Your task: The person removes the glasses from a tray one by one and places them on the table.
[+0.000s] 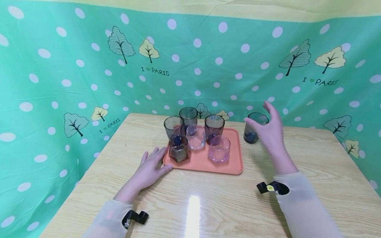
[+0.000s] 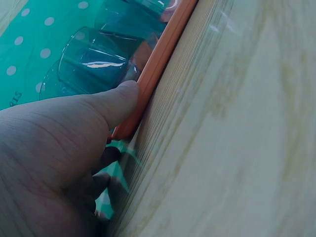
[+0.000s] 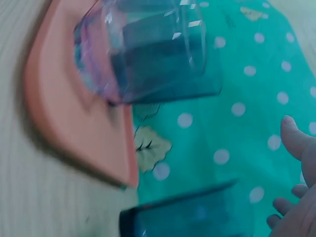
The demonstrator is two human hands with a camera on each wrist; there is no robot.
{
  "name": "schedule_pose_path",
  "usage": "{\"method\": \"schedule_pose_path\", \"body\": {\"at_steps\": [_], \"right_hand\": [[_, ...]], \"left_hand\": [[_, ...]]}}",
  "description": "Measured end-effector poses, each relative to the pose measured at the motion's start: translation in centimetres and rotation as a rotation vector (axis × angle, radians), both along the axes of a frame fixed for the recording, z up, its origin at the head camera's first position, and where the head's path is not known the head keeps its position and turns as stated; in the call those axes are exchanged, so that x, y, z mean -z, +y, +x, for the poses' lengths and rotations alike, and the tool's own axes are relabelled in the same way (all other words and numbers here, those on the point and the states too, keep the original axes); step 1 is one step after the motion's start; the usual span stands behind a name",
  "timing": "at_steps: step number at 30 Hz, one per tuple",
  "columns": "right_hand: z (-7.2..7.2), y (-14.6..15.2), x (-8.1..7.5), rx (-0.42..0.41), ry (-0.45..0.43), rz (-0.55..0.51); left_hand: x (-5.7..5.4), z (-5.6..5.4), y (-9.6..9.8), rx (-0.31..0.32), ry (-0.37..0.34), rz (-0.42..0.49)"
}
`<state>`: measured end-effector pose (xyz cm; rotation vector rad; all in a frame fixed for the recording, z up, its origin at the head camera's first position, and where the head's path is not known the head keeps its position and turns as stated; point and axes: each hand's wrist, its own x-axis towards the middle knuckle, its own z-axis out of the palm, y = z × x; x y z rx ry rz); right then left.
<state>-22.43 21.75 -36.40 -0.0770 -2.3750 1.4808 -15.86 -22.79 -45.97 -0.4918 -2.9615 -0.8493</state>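
Observation:
A salmon-pink tray (image 1: pixel 197 166) carries several glasses. My left hand (image 1: pixel 148 170) is at its front left corner, thumb against the front rim and the other fingers stretched along the left side; in the left wrist view the thumb (image 2: pixel 121 101) touches the rim. To the right of the tray, a tall dark-tinted glass (image 1: pixel 250 136) stands upright on the table. Beside and above it my right hand (image 1: pixel 272 132) hovers with thumb and fingers spread wide, holding nothing. The right wrist view shows a gap between that hand and the glass (image 3: pixel 192 217).
On the tray stand tall grey glasses (image 1: pixel 214 127) at the back, a short dark faceted glass (image 1: pixel 179 153) front left, a clear glass (image 1: pixel 196 140) in the middle and a pinkish glass (image 1: pixel 219 152) front right. A green dotted cloth (image 1: pixel 196 82) hangs behind the wooden table (image 1: pixel 226 205).

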Motion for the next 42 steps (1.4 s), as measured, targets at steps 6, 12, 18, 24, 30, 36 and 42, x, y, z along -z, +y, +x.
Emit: {"method": "schedule_pose_path", "body": {"at_steps": [6,12,18,24,30,36,42], "right_hand": [[0.4,-2.4,-1.2,-0.049,0.046,-0.002],[0.2,-4.3,-1.5,-0.113,0.064,-0.019],[-0.2,-6.2,-1.5,-0.180,0.055,-0.070],[-0.9,-7.6,-0.7,-0.234,0.046,-0.079],[-1.6,-8.3,0.1,-0.271,-0.005,-0.063],[-1.9,-8.8,0.7,-0.315,-0.056,-0.049],[-2.1,-8.9,1.2,-0.342,-0.102,-0.035]], "left_hand": [[0.0,0.1,0.0,0.001,0.003,0.007],[0.3,0.2,0.0,0.004,0.002,0.008],[0.5,0.2,0.1,0.002,0.000,0.007],[0.4,0.3,0.2,0.004,-0.009,0.010],[0.3,0.3,0.2,0.002,0.001,0.006],[0.2,0.2,0.1,0.000,0.010,0.007],[0.2,0.1,0.1,0.001,0.014,0.006]]}}
